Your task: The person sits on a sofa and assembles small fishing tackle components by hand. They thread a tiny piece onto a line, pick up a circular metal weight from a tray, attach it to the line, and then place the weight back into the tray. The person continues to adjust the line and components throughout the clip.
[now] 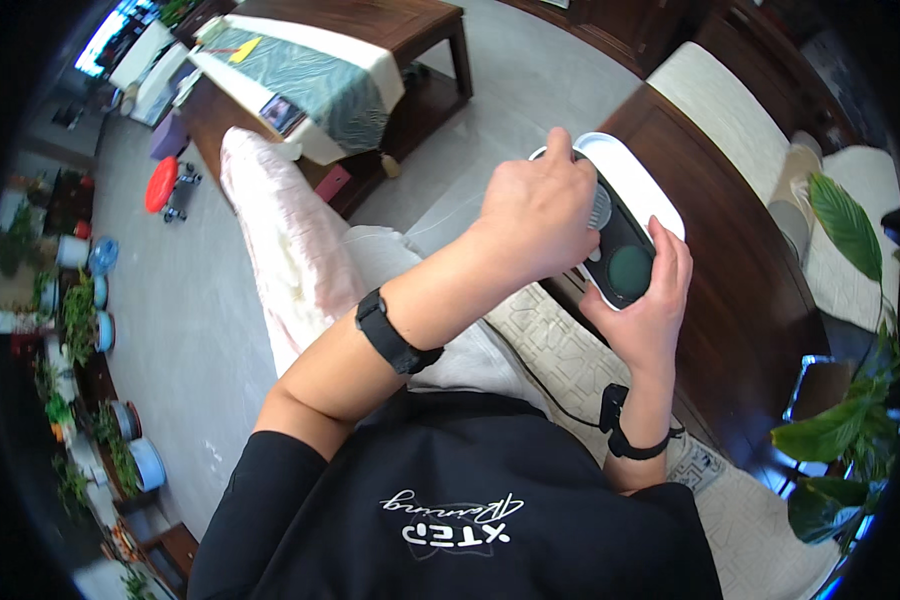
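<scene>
A white case (670,211) with rounded ends and a dark inset sits in front of me, above the edge of a dark wooden surface. A dark green round piece (628,269) lies in the inset, and a greyish ridged round piece (600,207) shows beside it. My right hand (645,300) grips the near end of the case, thumb on the left side and fingers on the right. Over the far end my left hand (538,208) is closed, its fingers curled down by the ridged piece. Its knuckles hide whatever is between those fingers.
The dark wooden bench top (732,235) runs along the right, with pale cushions (720,105) beyond it. A leafy plant (835,440) reaches in at right. Ahead stands a low table (395,25); a red stool (162,185) and potted plants line the left.
</scene>
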`<state>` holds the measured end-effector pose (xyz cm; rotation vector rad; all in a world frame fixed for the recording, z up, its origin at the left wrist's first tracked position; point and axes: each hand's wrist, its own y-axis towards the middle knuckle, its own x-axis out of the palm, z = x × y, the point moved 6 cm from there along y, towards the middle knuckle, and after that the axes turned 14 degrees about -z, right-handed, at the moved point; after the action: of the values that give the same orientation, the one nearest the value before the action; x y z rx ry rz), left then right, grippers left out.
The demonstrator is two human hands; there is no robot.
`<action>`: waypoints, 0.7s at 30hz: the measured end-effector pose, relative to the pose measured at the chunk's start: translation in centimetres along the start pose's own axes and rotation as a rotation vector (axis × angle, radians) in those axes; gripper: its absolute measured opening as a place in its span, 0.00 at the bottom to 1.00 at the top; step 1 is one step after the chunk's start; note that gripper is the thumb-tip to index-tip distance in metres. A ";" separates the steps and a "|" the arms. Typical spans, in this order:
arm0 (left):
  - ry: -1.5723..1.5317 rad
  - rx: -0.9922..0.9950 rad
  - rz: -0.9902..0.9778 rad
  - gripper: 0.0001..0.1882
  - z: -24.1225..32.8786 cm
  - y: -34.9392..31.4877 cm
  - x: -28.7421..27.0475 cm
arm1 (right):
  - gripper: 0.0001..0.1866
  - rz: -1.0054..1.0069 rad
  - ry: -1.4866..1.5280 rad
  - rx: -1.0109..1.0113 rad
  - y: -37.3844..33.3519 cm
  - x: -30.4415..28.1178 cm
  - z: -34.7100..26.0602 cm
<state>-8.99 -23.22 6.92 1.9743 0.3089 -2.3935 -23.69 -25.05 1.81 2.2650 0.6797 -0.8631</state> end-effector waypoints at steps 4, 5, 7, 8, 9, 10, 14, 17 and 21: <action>0.021 -0.109 -0.056 0.26 -1.2 -0.3 0.1 | 0.45 -0.032 0.007 -0.033 0.4 1.1 -0.4; 0.009 -0.100 -0.063 0.26 -1.5 -0.3 0.2 | 0.45 -0.034 0.005 -0.040 0.4 1.2 -0.5; -0.011 -0.082 -0.076 0.26 -2.0 -0.2 0.4 | 0.45 -0.045 0.012 -0.041 0.4 1.4 -0.6; -0.018 -0.076 -0.080 0.26 -2.3 -0.2 0.5 | 0.45 -0.048 0.008 -0.040 0.4 1.5 -0.7; -0.008 -0.072 -0.093 0.27 -2.4 -0.1 0.6 | 0.45 -0.054 0.007 -0.040 0.4 1.6 -0.8; -0.022 -0.065 -0.077 0.27 -2.4 -0.1 0.7 | 0.45 -0.062 0.012 -0.038 0.4 1.7 -0.9; -0.045 -0.028 -0.022 0.30 -2.6 -0.3 0.7 | 0.44 -0.062 0.041 -0.041 0.5 1.4 -1.2; -0.084 0.003 0.056 0.31 -2.8 -0.8 0.5 | 0.44 -0.079 0.078 -0.050 0.7 1.0 -1.3; -0.196 0.027 0.134 0.31 -3.3 -1.6 0.3 | 0.41 -0.085 0.072 -0.051 0.9 0.7 -1.6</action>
<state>-6.08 -21.07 6.26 1.6917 0.1340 -2.4900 -22.03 -24.42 2.57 2.2439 0.8265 -0.7980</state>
